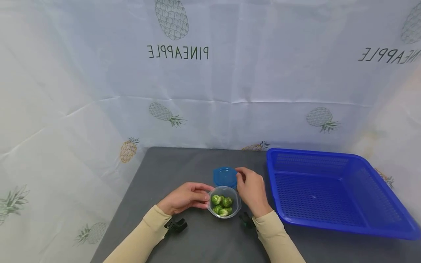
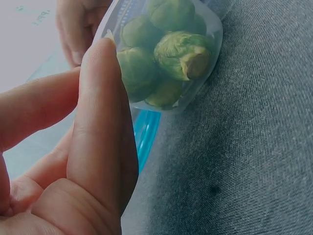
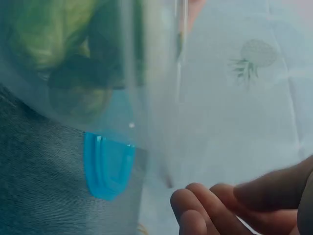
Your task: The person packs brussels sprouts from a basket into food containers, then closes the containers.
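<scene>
A clear plastic container holding several Brussels sprouts sits near the middle of the grey table. My left hand is at its left side, thumb and fingers pinching the rim; the left wrist view shows the thumb tip right at that edge. Behind the container lies a blue lid, its front edge overlapped by the container in the head view. My right hand hovers by the lid's right edge with bent fingers. In the right wrist view, those fingers hold nothing and are apart from the lid.
A large blue plastic basket stands on the right of the grey table, close to my right forearm. A white curtain with pineapple prints hangs behind and beside the table. Both wrists wear dark straps.
</scene>
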The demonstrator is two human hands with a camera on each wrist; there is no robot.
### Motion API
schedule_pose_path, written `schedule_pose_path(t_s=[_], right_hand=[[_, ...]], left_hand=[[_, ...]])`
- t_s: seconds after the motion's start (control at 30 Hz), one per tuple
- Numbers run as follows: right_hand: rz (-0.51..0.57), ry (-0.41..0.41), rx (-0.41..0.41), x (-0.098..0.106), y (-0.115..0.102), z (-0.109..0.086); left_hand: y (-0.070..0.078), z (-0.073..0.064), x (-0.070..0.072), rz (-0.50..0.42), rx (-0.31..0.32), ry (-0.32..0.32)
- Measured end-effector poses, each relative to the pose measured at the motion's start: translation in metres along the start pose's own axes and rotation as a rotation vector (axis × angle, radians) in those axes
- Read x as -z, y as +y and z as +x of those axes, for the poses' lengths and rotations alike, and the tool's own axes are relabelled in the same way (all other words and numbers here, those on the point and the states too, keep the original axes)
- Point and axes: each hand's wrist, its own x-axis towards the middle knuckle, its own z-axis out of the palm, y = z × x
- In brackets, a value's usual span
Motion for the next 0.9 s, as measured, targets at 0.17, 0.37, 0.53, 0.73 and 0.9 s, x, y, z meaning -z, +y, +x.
schedule_pose_path(t_s=[0.17, 0.37, 0.53, 0.73, 0.9], right_hand=[[-0.001, -0.015, -0.067, -0.005, 0.012, 0.008], [-0.025, -0.118, -0.149, -0.015, 0.031, 0.018], [-0.004, -0.185, -0.172, -0.024, 0.048, 0.023], [0.008, -0.172, -0.16, -0.028, 0.058, 0.027], [0.01, -0.184, -0.138, -0.028, 0.061, 0.032]], left_hand=[[0.005, 0.001, 0.007, 0.054, 0.027, 0.006], [0.018, 0.021, 0.023, 0.159, 0.06, 0.141], [0.025, 0.049, 0.026, 0.091, 0.108, 0.259], [0.031, 0.07, 0.022, 0.014, 0.153, 0.316], [0.035, 0.077, 0.018, 0.003, 0.167, 0.342]])
